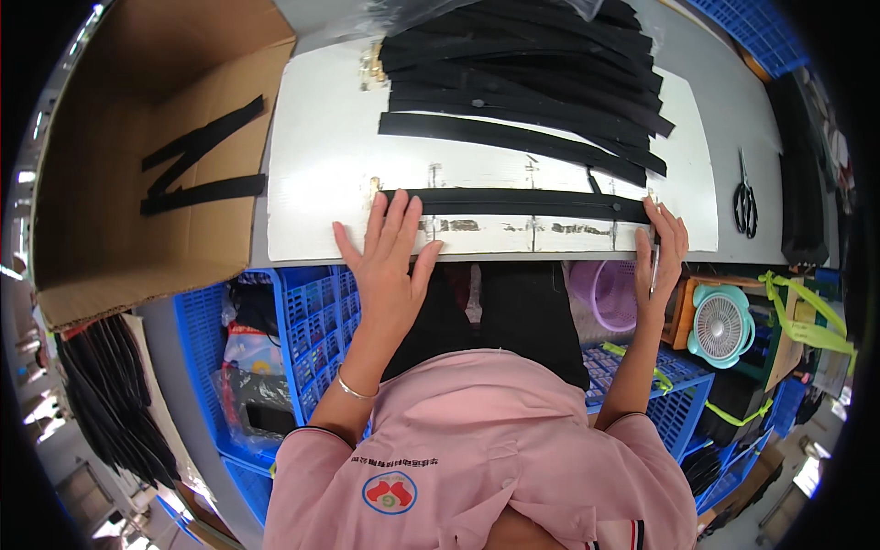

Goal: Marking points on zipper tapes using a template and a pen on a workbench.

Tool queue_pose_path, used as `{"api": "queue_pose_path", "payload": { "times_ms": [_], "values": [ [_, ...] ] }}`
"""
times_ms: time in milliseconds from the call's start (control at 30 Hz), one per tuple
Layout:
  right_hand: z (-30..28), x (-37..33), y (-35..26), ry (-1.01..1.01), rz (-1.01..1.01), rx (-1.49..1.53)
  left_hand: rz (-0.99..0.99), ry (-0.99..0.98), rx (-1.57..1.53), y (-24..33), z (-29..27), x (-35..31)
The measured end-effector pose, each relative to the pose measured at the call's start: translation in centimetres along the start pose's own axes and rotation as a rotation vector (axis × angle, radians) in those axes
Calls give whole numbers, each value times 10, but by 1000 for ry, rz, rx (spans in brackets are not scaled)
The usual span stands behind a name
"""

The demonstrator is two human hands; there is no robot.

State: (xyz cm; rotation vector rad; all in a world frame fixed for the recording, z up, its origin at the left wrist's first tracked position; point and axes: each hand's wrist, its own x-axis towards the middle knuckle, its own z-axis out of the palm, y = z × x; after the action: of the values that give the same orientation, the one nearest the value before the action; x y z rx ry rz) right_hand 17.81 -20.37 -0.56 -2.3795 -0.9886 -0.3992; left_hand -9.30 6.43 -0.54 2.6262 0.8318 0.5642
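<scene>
A long black fabric strip (522, 202) lies crosswise on a white board (312, 174) with dark marks along its near edge. My left hand (390, 243) rests on the strip's left end, fingers spread and pressing down flat. At the other end, my right hand (667, 240) touches the strip with its fingertips and holds a slim pen (654, 270), pointing back toward me. Just beyond is a separate black strip (513, 137), lying slightly askew. Behind it a heap of similar black strips (522, 78) covers the board's far part.
On the left stands an open cardboard box (92, 220) with a few black strips (206, 142) inside. Black-handled scissors (745, 202) lie right of the board. Below the table edge are blue crates (316, 312), a purple basket (612, 298) and a turquoise fan (722, 325).
</scene>
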Motion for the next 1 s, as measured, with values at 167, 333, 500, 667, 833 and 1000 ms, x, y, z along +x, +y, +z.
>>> {"api": "queue_pose_path", "payload": {
  "times_ms": [167, 333, 500, 667, 833, 1000],
  "values": [
    [6, 9, -47, 48, 130, 322, 11, 29, -38, -2, 3, -1],
    [29, 30, -129, -186, 116, 557, 13, 76, -68, -4, 5, -2],
    [69, 51, -196, -307, 201, 1029, 3, 100, -93, -3, 6, -1],
    [100, 52, -199, -409, 91, 821, 5, 121, -126, -2, 6, 0],
    [103, 51, -202, -392, 34, 761, 9, 147, -131, -4, 7, -2],
    [103, 51, -203, -368, -10, 692, 29, 161, -143, -4, 9, -1]
  ]
}}
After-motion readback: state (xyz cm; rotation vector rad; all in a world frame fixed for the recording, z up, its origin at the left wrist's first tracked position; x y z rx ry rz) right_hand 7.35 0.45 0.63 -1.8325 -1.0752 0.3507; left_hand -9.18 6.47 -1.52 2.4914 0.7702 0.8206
